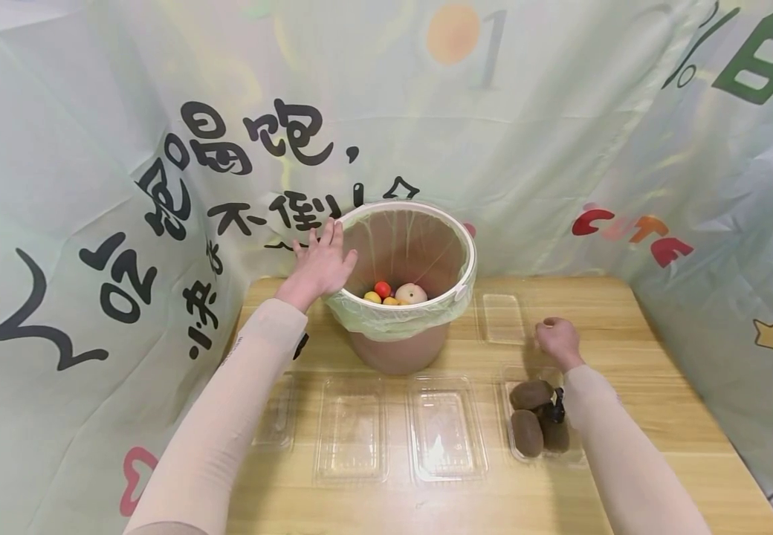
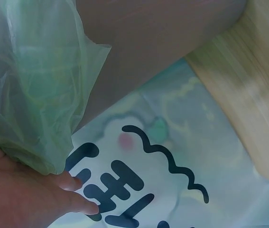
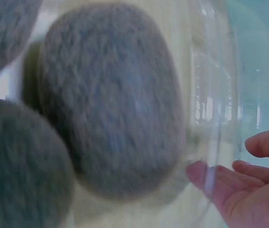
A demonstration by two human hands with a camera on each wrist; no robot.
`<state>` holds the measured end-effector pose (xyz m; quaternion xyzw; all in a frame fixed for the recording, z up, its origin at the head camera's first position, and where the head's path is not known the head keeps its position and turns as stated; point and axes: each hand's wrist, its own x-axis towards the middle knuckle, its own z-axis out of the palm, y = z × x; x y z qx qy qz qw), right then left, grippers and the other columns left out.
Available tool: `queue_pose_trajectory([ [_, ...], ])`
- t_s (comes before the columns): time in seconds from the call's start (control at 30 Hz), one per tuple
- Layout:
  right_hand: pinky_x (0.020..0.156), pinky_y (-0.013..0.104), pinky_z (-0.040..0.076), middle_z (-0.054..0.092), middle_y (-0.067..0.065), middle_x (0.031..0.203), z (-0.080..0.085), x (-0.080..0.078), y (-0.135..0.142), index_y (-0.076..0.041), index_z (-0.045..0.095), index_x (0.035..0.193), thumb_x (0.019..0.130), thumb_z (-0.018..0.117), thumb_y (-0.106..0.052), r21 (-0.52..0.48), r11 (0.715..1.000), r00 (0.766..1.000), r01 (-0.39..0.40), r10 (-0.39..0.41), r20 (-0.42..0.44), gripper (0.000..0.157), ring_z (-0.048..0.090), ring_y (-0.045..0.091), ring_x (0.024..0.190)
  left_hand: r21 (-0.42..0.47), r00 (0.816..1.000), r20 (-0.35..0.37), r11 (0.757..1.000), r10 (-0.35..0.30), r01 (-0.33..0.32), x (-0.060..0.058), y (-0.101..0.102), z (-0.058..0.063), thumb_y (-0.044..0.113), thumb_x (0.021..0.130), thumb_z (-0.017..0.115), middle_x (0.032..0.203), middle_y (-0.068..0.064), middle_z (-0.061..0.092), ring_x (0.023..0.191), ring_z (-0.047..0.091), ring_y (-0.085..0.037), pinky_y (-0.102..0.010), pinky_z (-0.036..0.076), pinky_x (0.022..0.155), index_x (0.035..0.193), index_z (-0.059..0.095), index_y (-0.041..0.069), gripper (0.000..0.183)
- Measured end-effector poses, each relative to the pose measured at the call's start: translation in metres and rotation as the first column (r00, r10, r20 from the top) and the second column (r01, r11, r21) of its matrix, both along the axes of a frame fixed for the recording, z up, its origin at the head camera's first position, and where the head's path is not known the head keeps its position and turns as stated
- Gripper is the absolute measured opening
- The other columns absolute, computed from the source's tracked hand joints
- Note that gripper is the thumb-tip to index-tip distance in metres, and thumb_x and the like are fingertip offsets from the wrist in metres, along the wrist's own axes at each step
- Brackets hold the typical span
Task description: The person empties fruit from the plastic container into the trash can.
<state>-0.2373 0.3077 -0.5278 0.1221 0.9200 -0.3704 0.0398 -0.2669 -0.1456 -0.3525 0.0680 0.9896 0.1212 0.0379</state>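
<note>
A pinkish-brown bin (image 1: 396,355) with a pale green plastic liner (image 1: 386,325) stands at the back of the table. Inside lie a pale round fruit (image 1: 412,293), a small red one (image 1: 382,288) and some yellow ones (image 1: 372,297). My left hand (image 1: 319,266) is at the bin's left rim, fingers spread; the left wrist view shows it against the liner (image 2: 44,90). Kiwis (image 1: 527,433) sit in a clear plastic container at the right. Just beyond them hovers my right hand (image 1: 558,342), fingers loosely bent and holding nothing. One kiwi (image 3: 113,102) fills the right wrist view.
Clear plastic containers line the front of the wooden table (image 1: 600,312): one in the middle (image 1: 447,468), another (image 1: 353,475) to its left, a third (image 1: 279,442) partly behind my left sleeve. A further clear container (image 1: 503,319) lies right of the bin. Printed cloth (image 1: 534,163) surrounds the table.
</note>
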Motion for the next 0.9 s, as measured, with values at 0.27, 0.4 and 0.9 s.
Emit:
queue_pose_trajectory([
  [0.27, 0.063, 0.037, 0.047, 0.072, 0.027, 0.084, 0.010, 0.011, 0.023, 0.013, 0.071, 0.094, 0.099, 0.043, -0.014, 0.106, 0.994, 0.995, -0.041, 0.051, -0.089, 0.039, 0.061, 0.030, 0.070, -0.008, 1.000, -0.008, 1.000, 0.002, -0.002, -0.001, -0.002, -0.001, 0.049, 0.111, 0.025, 0.179, -0.016, -0.001, 0.160, 0.006, -0.055, -0.078, 0.002, 0.124, 0.169, 0.002, 0.004, 0.077],
  [0.4, 0.060, 0.027, 0.050, 0.077, 0.024, 0.086, 0.018, 0.022, 0.034, 0.015, 0.071, 0.103, 0.097, 0.045, -0.012, 0.028, 0.998, 0.997, -0.058, 0.059, -0.051, 0.038, 0.071, 0.020, 0.068, -0.006, 1.000, -0.003, 1.000, 0.000, 0.000, -0.001, -0.002, -0.001, 0.049, 0.110, 0.026, 0.179, -0.016, 0.000, 0.161, 0.005, -0.055, -0.078, 0.003, 0.124, 0.169, 0.003, 0.003, 0.078],
  [0.9, 0.075, 0.029, 0.064, 0.067, 0.039, 0.115, 0.023, 0.077, 0.052, 0.023, 0.049, 0.138, 0.107, 0.051, -0.021, -0.145, 0.982, 0.987, -0.120, 0.135, 0.093, 0.053, 0.070, 0.012, 0.085, -0.018, 1.000, -0.004, 1.000, 0.001, -0.001, -0.001, -0.001, -0.001, 0.049, 0.111, 0.025, 0.179, -0.016, 0.000, 0.161, 0.007, -0.054, -0.078, 0.004, 0.124, 0.169, 0.004, 0.003, 0.077],
])
